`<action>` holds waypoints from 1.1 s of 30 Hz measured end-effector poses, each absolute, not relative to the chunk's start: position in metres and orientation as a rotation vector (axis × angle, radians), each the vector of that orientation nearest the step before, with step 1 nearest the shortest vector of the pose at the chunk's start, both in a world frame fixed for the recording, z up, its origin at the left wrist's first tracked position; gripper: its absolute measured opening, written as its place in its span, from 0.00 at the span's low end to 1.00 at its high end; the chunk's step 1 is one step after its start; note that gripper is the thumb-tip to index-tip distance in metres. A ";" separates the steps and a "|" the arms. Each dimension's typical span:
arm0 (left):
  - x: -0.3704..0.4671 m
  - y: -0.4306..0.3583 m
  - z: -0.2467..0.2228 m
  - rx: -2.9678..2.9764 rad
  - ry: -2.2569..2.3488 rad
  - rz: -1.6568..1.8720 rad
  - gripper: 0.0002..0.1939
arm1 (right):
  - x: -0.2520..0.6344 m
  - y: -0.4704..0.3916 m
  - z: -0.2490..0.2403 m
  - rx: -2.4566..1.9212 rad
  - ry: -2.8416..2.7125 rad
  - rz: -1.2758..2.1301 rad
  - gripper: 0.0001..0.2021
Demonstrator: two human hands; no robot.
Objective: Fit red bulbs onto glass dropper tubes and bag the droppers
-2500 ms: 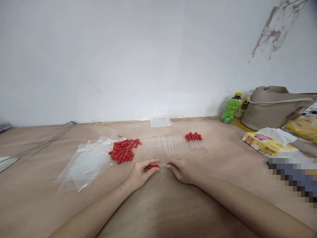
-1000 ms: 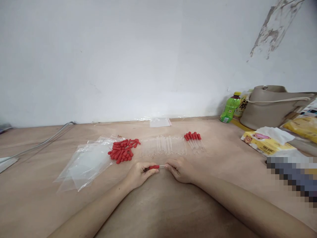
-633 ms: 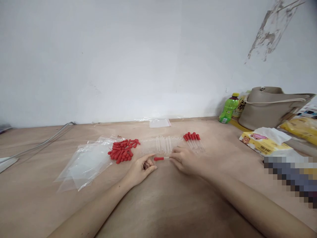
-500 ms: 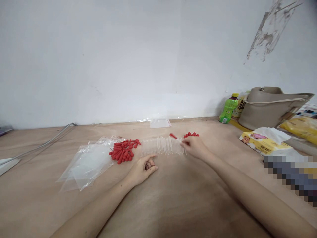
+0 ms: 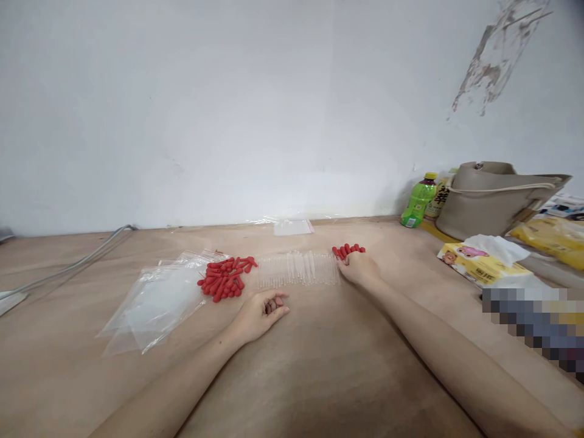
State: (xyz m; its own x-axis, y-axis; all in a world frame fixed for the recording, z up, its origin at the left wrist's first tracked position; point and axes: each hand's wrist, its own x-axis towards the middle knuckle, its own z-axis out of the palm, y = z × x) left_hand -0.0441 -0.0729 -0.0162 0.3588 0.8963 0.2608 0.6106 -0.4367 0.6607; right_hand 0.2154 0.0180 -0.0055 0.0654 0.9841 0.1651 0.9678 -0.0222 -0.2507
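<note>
Nearest, both forearms (image 5: 191, 371) slanted inward from the lower corners over the table (image 5: 301, 383). The left hand (image 5: 260, 313) lay low, its fingers curled, thumb and forefinger apart with nothing visible between them. Just beyond, to its left, sat the loose red bulbs (image 5: 223, 283), right by the bags (image 5: 159, 298); ahead, the bare tubes (image 5: 296, 267) lay side by side. The right hand (image 5: 362, 267) was stretched out farther, back upward, at the right end of the tubes. Its thumb and forefinger looked close together at the leftmost dropper (image 5: 336, 251), below the bulb; whether they pinched it or merely rested there could not be told. That dropper lay at the left end of the capped row (image 5: 356, 249), bulbs toward the wall (image 5: 228, 121). The step seemed to be setting a capped dropper beside the others; the next move, as judged, called for a gentle release and a straight lift, leaving the neighbours in line.
</note>
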 end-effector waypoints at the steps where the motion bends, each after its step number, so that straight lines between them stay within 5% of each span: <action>1: -0.044 -0.073 -0.016 2.175 1.307 0.841 0.13 | 0.216 0.018 -0.005 -2.055 -1.972 0.075 0.17; 23: -0.042 -0.076 -0.014 2.205 1.332 0.840 0.13 | 0.196 0.003 0.003 -1.969 -2.091 -0.026 0.10; 33: -0.082 -0.029 0.016 2.555 1.977 0.896 0.08 | 0.172 -0.035 -0.010 -1.561 -2.108 -0.041 0.10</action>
